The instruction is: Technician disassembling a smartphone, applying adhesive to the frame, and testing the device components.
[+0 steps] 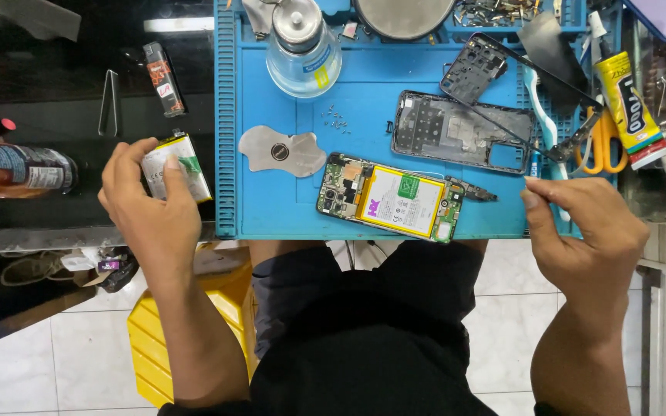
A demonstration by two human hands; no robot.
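My left hand [148,204] grips a loose phone battery [181,166] with a green tab, held over the dark table just left of the blue work mat [287,208]. An opened phone [391,199] lies on the mat's front edge, its circuit boards and yellow-white battery showing. My right hand [583,223] hovers at the mat's right front corner, fingers pinched together; whether something thin sits between them is unclear. A dark phone frame [460,131] and a second frame piece [475,69] lie behind the opened phone.
A thin metal opening plate [283,152] and several tiny screws [334,119] lie on the mat. A clear liquid dispenser bottle [302,50] stands at the back. Yellow scissors [601,142], a glue tube [630,104], a lighter [163,77], tweezers [109,100] and a bottle [17,168] surround the mat.
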